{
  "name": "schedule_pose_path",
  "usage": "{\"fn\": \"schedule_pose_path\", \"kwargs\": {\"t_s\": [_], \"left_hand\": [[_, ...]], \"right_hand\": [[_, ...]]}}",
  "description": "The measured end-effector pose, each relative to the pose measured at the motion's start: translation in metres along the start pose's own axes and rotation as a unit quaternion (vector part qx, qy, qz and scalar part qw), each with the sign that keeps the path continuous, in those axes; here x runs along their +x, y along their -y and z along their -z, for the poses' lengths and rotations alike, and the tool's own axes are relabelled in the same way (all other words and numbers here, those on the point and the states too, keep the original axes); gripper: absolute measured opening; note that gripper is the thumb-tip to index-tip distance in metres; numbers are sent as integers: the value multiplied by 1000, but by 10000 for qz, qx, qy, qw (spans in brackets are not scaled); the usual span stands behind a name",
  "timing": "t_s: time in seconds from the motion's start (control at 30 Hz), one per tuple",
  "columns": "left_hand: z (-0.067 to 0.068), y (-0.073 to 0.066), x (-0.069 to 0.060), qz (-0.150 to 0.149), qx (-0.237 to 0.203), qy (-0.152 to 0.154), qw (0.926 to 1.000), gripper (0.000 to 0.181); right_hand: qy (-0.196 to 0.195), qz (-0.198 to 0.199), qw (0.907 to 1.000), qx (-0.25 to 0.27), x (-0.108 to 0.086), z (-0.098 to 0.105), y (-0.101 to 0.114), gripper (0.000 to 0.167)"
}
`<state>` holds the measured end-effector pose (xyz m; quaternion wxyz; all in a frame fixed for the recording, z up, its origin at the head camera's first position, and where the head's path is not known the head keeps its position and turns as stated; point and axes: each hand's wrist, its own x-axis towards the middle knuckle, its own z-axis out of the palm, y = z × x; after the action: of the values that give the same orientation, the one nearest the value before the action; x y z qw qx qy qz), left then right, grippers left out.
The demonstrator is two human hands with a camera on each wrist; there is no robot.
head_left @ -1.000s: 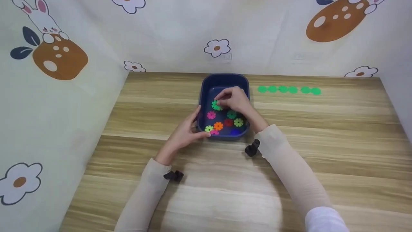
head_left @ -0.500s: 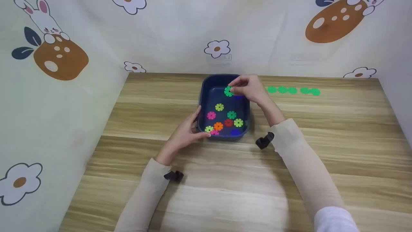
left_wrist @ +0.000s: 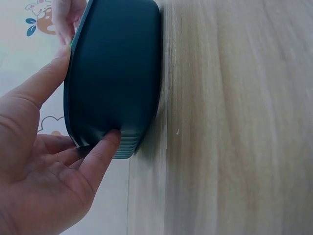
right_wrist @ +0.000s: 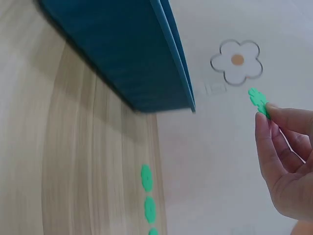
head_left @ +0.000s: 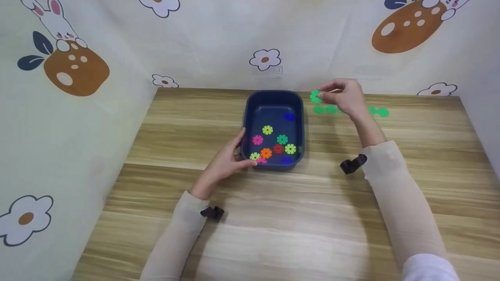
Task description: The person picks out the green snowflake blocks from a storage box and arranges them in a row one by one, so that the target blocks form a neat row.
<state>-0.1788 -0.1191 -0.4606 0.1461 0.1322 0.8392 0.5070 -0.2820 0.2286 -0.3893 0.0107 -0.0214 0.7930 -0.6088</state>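
Note:
My right hand (head_left: pixel 349 97) pinches a green snowflake disc (head_left: pixel 315 96) between thumb and fingertips. It is held up right of the dark blue bin (head_left: pixel 245 117), above a row of flat green discs (head_left: pixel 319 109) on the table. In the right wrist view, the held disc (right_wrist: pixel 258 100) stands tilted at the fingertips. My left hand (head_left: pixel 224 160) grips the bin's near left corner, thumb on the near rim and fingers along the left wall. The left wrist view shows that hand (left_wrist: pixel 54 171) against the bin's outer wall (left_wrist: pixel 115 63).
Inside the bin lie several loose discs, among them an orange disc (head_left: pixel 266 153), a pink disc (head_left: pixel 257 139) and a blue disc (head_left: pixel 289 116). The wooden table (head_left: pixel 273 218) meets a patterned wall covering (head_left: pixel 211 50) at the back. My right hand partly covers the green row.
My right hand has lifted the green disc out of the bin and carried it rightward to above the row. A yellow-green disc and a blue disc are uncovered. The left hand has stayed put.

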Motion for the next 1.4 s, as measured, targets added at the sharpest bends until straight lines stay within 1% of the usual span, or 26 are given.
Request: {"fn": "schedule_pose_path", "kwargs": {"t_s": [0.17,0.3,0.43,0.53,0.6,0.7,0.9,1.07,1.2,1.4], "left_hand": [[-1,0,0,49,113,-2,9999,106],[0,0,0,59,47,-5,10000,106],[0,1,0,11,-42,-8,10000,105],[1,2,-2,20,-62,6,10000,106],[1,2,-2,41,-50,16,10000,107],[1,1,-2,-7,-11,9,10000,106],[1,1,0,-78,83,-20,9999,105],[1,1,0,-72,130,-49,9999,106],[1,3,1,-94,106,-27,9999,106],[0,3,1,-79,20,12,10000,106]], "right_hand": [[-391,-145,9989,208,-3,32,-10,11],[-680,-252,9955,607,-4,56,-20,13],[-930,-429,9870,1241,-5,78,-32,13],[-1095,-653,9796,1555,-8,91,-42,12],[-1217,-783,9765,1599,-11,99,-49,12],[-1404,-895,9728,1611,-13,110,-57,13],[-1731,-1130,9632,1718,-16,128,-68,15],[-1904,-1295,9558,1828,-18,137,-74,17],[-2036,-1451,9524,1745,-20,144,-82,16],[-2341,-1709,9421,1688,-21,155,-97,20]]}}
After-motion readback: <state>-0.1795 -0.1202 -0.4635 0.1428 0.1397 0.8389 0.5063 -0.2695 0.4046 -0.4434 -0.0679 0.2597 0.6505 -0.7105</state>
